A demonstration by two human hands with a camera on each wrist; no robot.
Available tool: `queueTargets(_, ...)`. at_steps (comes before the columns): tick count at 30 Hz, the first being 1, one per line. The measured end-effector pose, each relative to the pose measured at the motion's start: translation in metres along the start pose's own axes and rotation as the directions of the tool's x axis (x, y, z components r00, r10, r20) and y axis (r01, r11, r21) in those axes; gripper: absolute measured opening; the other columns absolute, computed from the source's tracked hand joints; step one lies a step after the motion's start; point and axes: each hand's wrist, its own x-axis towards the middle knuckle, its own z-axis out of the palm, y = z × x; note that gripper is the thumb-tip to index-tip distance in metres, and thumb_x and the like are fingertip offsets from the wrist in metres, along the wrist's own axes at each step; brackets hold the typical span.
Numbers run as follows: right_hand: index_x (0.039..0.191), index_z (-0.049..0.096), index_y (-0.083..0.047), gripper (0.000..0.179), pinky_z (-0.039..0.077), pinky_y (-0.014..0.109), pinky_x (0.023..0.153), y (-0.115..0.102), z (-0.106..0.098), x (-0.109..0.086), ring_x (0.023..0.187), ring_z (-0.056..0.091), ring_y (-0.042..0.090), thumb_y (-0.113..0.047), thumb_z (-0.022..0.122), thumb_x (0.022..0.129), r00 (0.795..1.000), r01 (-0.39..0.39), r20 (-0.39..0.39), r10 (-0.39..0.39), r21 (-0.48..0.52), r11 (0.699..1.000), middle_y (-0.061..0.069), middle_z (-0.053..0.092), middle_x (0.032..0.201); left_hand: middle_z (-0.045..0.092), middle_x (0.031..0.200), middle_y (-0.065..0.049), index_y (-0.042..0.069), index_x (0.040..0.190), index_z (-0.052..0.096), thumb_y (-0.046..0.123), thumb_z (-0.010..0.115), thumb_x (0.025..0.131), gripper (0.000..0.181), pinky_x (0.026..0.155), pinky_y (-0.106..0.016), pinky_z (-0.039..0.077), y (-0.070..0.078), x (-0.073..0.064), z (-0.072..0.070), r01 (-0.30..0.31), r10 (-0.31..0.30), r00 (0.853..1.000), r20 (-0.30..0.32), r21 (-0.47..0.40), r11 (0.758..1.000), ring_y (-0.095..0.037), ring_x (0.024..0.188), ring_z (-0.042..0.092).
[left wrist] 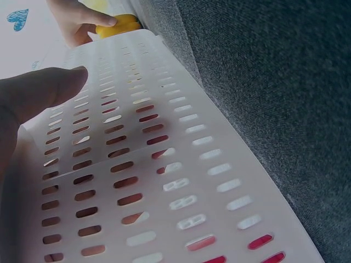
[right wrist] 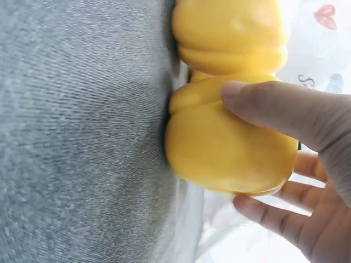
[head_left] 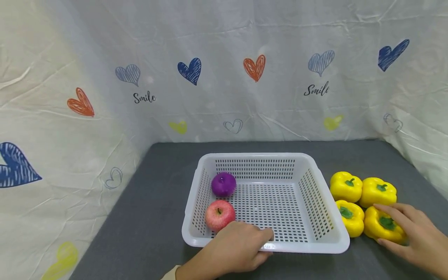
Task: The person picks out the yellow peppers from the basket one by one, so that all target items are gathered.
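Note:
My left hand [head_left: 239, 247] grips the near rim of a white slotted plastic basket [head_left: 308, 247], fingers curled over the edge. In the left wrist view its thumb stands out beside the slotted wall [left wrist: 181, 131]. Inside the basket, at the left, a pink-red apple [head_left: 219, 215] lies in front of a round, glossy purple fruit or vegetable [head_left: 224, 184]. Over on the right, my right hand [head_left: 418, 233] holds the nearest-right yellow bell pepper [head_left: 379, 223], thumb on one side and fingers round the other. That pepper [right wrist: 225, 148] sits low at the grey cloth in the right wrist view.
Three more yellow bell peppers cluster against the basket's right side: one at back left [head_left: 341, 186], one at back right [head_left: 372, 192], one at front left [head_left: 350, 223]. A grey cloth [head_left: 157, 217] covers the table. White curtains [head_left: 224, 39] with hearts hang behind and at both sides.

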Motion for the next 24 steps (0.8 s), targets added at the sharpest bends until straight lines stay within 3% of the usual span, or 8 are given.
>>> queueTargets(3, 0.123, 0.057, -0.002, 0.094, 0.035, 0.061, 0.075, 0.0006, -0.0009, 0.001, 0.089, 0.048, 0.042, -0.047, 0.097, 0.051, 0.999, 0.014, -0.04, -0.014, 0.003, 1.0, 0.024, 0.052, 0.109, 0.055, 0.067, 0.014, 0.024, 0.095, 0.061, 0.036, 0.068, 0.093, 0.014, 0.05, -0.019, 0.037, -0.0003, -0.0002, 0.0003, 0.002, -0.002, 1.0, -0.004, 0.003, 1.0, -0.002, 0.053, 0.043)
queueTargets(5, 0.121, 0.058, -0.002, 0.093, 0.033, 0.062, 0.076, 0.0006, -0.0015, 0.0027, 0.089, 0.047, 0.043, -0.069, 0.081, 0.061, 0.998, 0.021, -0.054, -0.021, 0.005, 1.0, 0.025, 0.052, 0.108, 0.055, 0.067, 0.014, 0.024, 0.096, 0.061, 0.037, 0.068, 0.093, 0.014, 0.051, -0.019, 0.037, -0.0007, -0.0003, 0.0001, 0.006, -0.006, 1.0, -0.003, 0.006, 1.0, -0.002, 0.053, 0.043)
queueTargets(7, 0.12, 0.058, -0.001, 0.095, 0.033, 0.063, 0.076, 0.0001, -0.002, 0.004, 0.089, 0.047, 0.044, -0.079, 0.066, 0.067, 0.998, 0.018, -0.057, -0.018, 0.002, 1.0, 0.027, 0.051, 0.108, 0.056, 0.067, 0.014, 0.024, 0.096, 0.061, 0.037, 0.068, 0.093, 0.015, 0.051, -0.019, 0.037, -0.0009, -0.0004, -0.0004, 0.009, -0.009, 1.0, -0.002, 0.007, 1.0, -0.002, 0.053, 0.043)
queueTargets(15, 0.119, 0.057, 0.001, 0.101, 0.031, 0.066, 0.079, -0.0015, -0.0011, 0.0038, 0.09, 0.046, 0.048, -0.085, 0.05, 0.068, 0.998, -0.018, -0.059, 0.017, -0.013, 1.0, 0.03, 0.049, 0.107, 0.056, 0.068, 0.014, 0.025, 0.097, 0.062, 0.037, 0.068, 0.093, 0.014, 0.051, -0.02, 0.037, -0.0008, -0.0008, -0.0007, 0.006, -0.006, 1.0, 0.001, 0.003, 1.0, -0.002, 0.054, 0.043)
queueTargets(17, 0.119, 0.056, 0.001, 0.102, 0.031, 0.066, 0.079, -0.0011, 0.0, 0.004, 0.09, 0.045, 0.047, -0.087, 0.04, 0.071, 0.997, -0.016, -0.071, 0.015, -0.017, 1.0, 0.029, 0.049, 0.107, 0.056, 0.068, 0.014, 0.025, 0.097, 0.062, 0.037, 0.068, 0.093, 0.015, 0.052, -0.019, 0.038, -0.001, -0.0008, -0.0004, 0.007, -0.007, 1.0, 0.004, 0.0, 1.0, -0.002, 0.054, 0.043)
queueTargets(22, 0.119, 0.057, 0.001, 0.101, 0.032, 0.064, 0.077, -0.0007, 0.0026, 0.0039, 0.087, 0.047, 0.046, -0.087, 0.028, 0.076, 0.994, 0.018, -0.112, -0.02, -0.018, 1.0, 0.028, 0.051, 0.105, 0.056, 0.067, 0.014, 0.025, 0.096, 0.062, 0.037, 0.068, 0.093, 0.014, 0.051, -0.019, 0.037, -0.0009, -0.0005, 0.0, 0.003, -0.003, 1.0, -0.002, 0.007, 1.0, -0.002, 0.054, 0.043)
queueTargets(24, 0.12, 0.058, 0.001, 0.1, 0.032, 0.065, 0.078, -0.0012, 0.0023, 0.0029, 0.088, 0.047, 0.047, -0.087, 0.038, 0.075, 0.992, 0.023, -0.121, -0.024, -0.006, 1.0, 0.029, 0.051, 0.105, 0.056, 0.067, 0.014, 0.025, 0.096, 0.061, 0.037, 0.068, 0.093, 0.014, 0.051, -0.02, 0.037, -0.0008, -0.0004, 0.0001, -0.001, 0.001, 1.0, -0.008, 0.01, 1.0, -0.002, 0.054, 0.044)
